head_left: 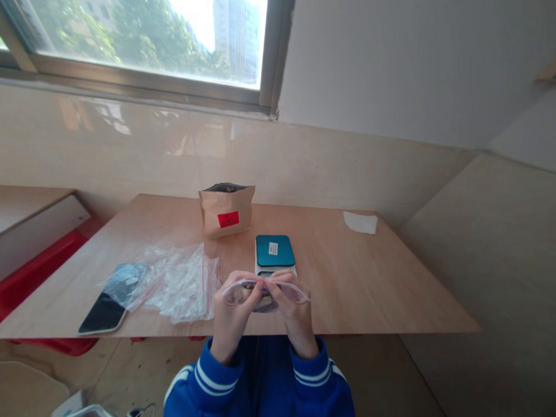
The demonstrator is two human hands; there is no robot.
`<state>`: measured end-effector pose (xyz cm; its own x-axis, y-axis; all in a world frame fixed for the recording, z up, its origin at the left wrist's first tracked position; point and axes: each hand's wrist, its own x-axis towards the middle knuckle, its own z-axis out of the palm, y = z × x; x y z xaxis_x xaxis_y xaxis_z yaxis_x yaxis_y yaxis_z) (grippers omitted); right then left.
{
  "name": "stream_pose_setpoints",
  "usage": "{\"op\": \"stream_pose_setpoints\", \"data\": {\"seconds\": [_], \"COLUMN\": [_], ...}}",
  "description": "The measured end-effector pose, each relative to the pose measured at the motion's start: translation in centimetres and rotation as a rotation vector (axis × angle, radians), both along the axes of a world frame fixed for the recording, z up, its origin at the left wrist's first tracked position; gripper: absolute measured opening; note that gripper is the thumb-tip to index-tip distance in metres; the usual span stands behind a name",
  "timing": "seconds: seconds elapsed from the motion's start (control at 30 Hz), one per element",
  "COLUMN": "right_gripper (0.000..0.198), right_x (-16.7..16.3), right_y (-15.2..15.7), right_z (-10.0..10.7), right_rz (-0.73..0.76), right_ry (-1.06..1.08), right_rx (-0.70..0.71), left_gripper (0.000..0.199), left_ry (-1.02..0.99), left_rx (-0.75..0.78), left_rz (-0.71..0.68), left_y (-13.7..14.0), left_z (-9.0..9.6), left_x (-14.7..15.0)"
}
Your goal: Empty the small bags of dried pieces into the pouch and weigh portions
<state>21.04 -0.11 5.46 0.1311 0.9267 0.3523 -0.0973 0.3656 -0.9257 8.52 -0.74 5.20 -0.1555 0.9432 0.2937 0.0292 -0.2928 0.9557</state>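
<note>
A clear zip-lock bag (265, 303) with something brownish inside is pinched at its top edge by both hands, near the table's front edge. My left hand (235, 308) is closed on the left part of the rim, thumb and fingers together. Opposite it, my right hand (296, 307) grips the right part in the same way. Their thumbs almost meet at the middle of the rim. Just beyond the hands sits a small scale (275, 250) with a teal top and a white label; its near end is partly hidden by my fingers.
An open brown paper bag (227, 215) with a red label stands at the back of the wooden table (348, 285). Left of my hands lie several clear zip-lock bags (180, 284), partly over a dark phone (102, 313). A white paper (361, 222) lies at the back right.
</note>
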Motion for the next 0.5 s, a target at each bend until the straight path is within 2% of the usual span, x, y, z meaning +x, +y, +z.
{"op": "stream_pose_setpoints", "data": {"seconds": [0.07,0.13,0.23,0.3,0.37,0.43,0.5], "right_gripper": [0.016,0.023,0.036,0.041,0.047,0.050,0.056], "right_x": [0.1,0.5,1.9,3.7,6.4,9.8,13.4], "right_y": [0.0,0.1,0.8,2.0,3.8,6.2,8.8], "right_z": [-0.1,-0.2,-1.0,-2.3,-3.8,-5.2,-6.1], "right_rz": [-0.016,0.034,0.128,0.115,0.037,-0.156,-0.373], "right_ry": [0.052,0.026,-0.093,-0.127,-0.143,-0.170,-0.302], "right_rx": [-0.054,-0.102,-0.187,-0.250,-0.307,-0.350,-0.375], "left_gripper": [0.018,0.023,0.036,0.045,0.055,0.061,0.057], "left_ry": [-0.029,-0.115,-0.230,-0.223,-0.186,-0.131,-0.052], "left_rx": [-0.065,-0.148,-0.300,-0.393,-0.457,-0.469,-0.451], "left_rz": [0.038,0.028,-0.107,-0.214,-0.269,-0.271,-0.259], "left_y": [0.0,0.2,1.1,1.7,2.3,2.7,3.0], "left_z": [-0.3,-0.4,-0.9,-1.4,-2.0,-2.5,-2.7], "left_x": [0.5,0.7,0.4,-0.2,-0.9,-1.7,-2.6]}}
